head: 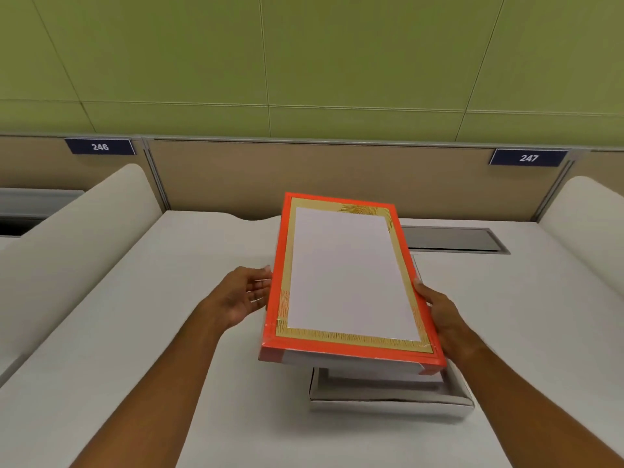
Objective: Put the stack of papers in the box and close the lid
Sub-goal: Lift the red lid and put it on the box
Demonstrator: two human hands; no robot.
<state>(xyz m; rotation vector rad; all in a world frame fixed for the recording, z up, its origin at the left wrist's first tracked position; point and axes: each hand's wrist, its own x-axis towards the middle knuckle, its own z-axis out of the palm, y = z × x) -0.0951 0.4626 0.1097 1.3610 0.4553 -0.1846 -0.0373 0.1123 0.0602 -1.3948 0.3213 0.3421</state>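
An orange lid [344, 275] with a gold border and a white centre hangs tilted over the table, with its near end above a white box [388, 405]. My right hand [439, 312] grips the lid's right edge, thumb on top. At the lid's left edge is my left hand [243, 295], open with the palm facing the lid and the fingertips right by the rim. The box stands open on the table [169, 332], mostly hidden under the lid. A white stack [381, 378], apparently the papers, shows inside it.
Rounded white dividers rise at the left [84, 231] and right [580, 224] of the desk. A grey recessed flap [452, 239] lies in the tabletop behind the lid. A tan back panel carries number plates 246 [100, 146] and 247 [528, 158].
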